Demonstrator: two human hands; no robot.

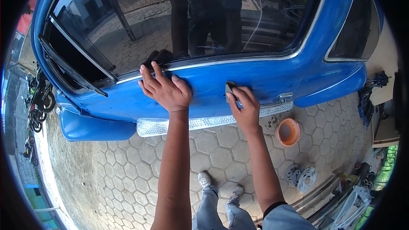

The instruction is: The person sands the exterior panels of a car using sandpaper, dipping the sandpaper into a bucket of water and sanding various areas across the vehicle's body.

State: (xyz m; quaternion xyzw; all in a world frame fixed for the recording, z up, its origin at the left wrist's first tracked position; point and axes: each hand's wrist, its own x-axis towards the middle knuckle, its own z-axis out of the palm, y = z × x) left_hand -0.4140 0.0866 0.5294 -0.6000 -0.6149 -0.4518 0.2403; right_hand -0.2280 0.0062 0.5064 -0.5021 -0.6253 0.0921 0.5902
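Blue car door (208, 88), left fingers (159, 74) wide against it, right fingers (244, 96) around grey pad (229, 87).

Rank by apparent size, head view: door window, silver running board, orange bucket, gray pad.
1. door window
2. silver running board
3. orange bucket
4. gray pad, partly hidden by the right hand

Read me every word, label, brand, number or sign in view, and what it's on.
There is no readable text in view.
Blue car panel: no lettering seen.
Dark pad in the right hand: no marking I can make out.
Motorcycles at far left: too small to tell.
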